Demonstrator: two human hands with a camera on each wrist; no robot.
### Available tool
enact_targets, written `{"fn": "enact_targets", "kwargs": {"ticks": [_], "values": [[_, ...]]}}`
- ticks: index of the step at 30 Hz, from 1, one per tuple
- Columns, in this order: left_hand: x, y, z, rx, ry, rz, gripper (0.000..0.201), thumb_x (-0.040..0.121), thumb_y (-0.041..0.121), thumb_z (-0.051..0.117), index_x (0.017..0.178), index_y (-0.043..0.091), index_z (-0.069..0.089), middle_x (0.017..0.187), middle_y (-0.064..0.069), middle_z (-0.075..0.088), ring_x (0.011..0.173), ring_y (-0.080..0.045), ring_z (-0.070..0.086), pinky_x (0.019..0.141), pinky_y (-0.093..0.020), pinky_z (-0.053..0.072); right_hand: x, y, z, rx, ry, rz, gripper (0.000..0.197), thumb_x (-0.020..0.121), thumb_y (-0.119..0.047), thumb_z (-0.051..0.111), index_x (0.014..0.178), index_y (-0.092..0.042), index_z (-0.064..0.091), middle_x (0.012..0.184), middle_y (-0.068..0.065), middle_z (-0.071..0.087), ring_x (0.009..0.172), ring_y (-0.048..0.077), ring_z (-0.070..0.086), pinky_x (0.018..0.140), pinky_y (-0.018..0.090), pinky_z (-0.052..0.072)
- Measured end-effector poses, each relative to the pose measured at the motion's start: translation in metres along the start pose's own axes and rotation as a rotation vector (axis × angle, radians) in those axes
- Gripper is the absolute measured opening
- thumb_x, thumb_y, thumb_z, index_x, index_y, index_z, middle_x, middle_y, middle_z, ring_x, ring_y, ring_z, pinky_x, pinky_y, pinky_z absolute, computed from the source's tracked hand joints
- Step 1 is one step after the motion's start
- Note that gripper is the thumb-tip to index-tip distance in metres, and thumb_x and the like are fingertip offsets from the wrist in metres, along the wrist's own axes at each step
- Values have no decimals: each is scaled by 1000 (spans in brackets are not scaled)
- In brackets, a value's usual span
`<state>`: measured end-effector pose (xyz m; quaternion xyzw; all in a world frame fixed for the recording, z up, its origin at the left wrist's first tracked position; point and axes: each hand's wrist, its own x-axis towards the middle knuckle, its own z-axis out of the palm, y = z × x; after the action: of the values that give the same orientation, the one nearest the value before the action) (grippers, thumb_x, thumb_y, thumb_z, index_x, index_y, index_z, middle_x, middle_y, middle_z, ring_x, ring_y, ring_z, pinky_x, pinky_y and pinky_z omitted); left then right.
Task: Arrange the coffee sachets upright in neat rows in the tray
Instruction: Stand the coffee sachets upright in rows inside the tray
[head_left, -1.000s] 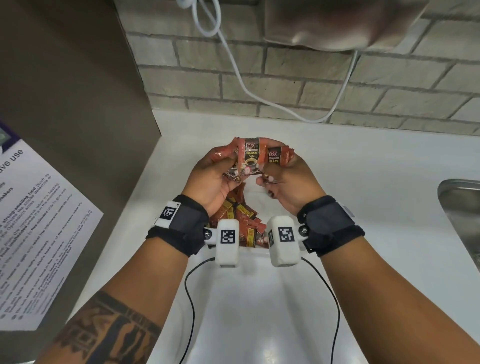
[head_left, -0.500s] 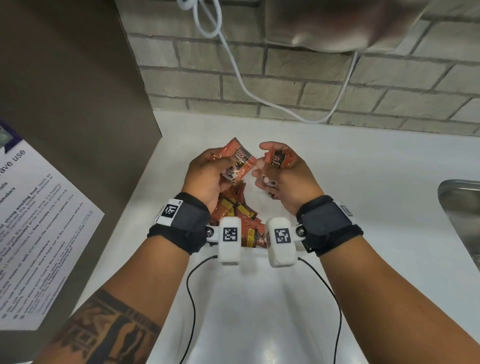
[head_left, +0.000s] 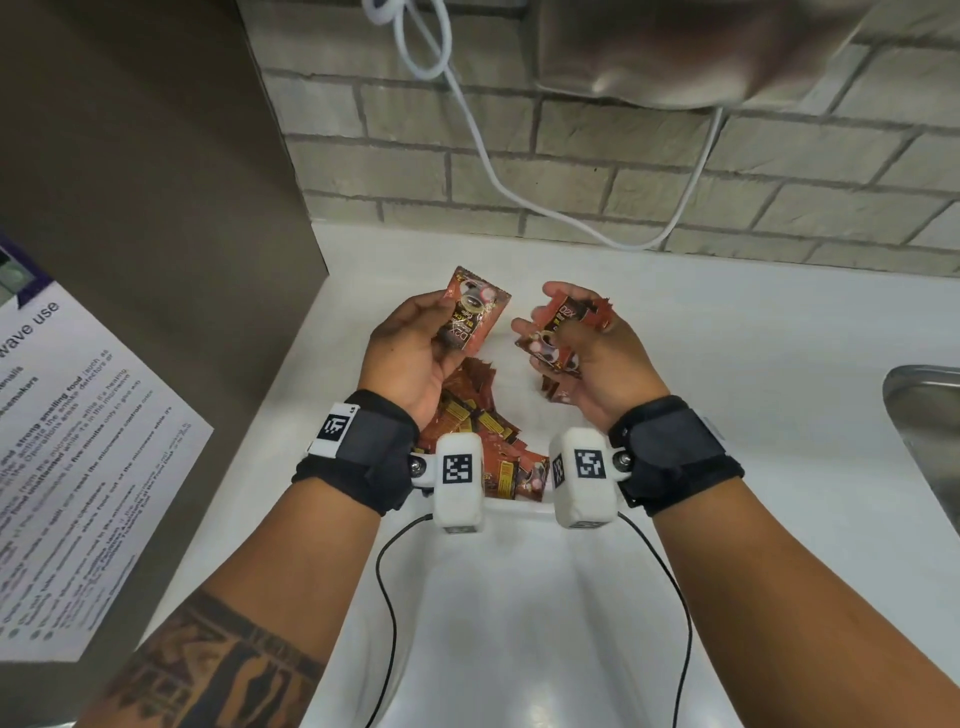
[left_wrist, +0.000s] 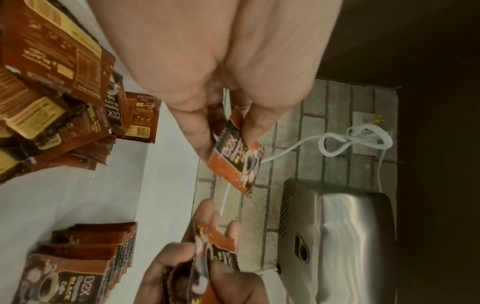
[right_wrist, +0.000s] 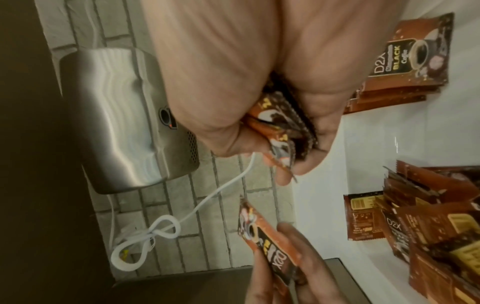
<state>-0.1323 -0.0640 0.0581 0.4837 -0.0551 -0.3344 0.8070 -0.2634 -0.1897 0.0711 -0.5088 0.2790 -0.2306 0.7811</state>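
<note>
Both hands had drawn apart since the earlier frame. Left hand (head_left: 415, 345) pinched one sachet (head_left: 474, 314); right hand (head_left: 597, 358) clutched a small bunch of sachets (head_left: 558, 335). Below the grips, a loose heap (head_left: 470, 415) and a neat upright row (left_wrist: 78, 265) sat in the white tray (head_left: 519, 597) on the counter (head_left: 727, 364).
</note>
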Motion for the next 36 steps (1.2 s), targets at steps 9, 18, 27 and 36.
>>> {"fn": "enact_targets", "kwargs": {"ticks": [9,18,27,36], "values": [[4,7,-6,827,-266,361,27,99,17,60,106,41,71,107,3,71,96,-16,68,86,-38,55,4,-6,-5,-208,-71,127,49,93,-57,58,118,-15,63,86,3,58,66,15,53,63,32,45],[-9,40,15,1072,-568,359,29,87,7,75,113,20,72,93,-2,72,88,-18,69,83,-32,59,4,2,-13,-596,-368,208,114,40,-97,57,118,-15,65,100,1,74,87,15,67,83,36,51],[-13,19,26,993,-583,414,26,90,7,72,113,20,72,103,1,69,93,-20,68,80,-33,58,-6,-6,-7,-367,-527,244,32,85,-21,77,111,-5,67,90,10,71,86,23,65,91,44,55],[-16,-7,22,1663,-826,649,84,85,37,74,153,45,26,161,8,23,139,-18,40,111,-48,36,-6,-1,-3,-223,-283,204,18,91,11,53,100,0,63,91,13,73,93,16,72,75,28,58]]}}
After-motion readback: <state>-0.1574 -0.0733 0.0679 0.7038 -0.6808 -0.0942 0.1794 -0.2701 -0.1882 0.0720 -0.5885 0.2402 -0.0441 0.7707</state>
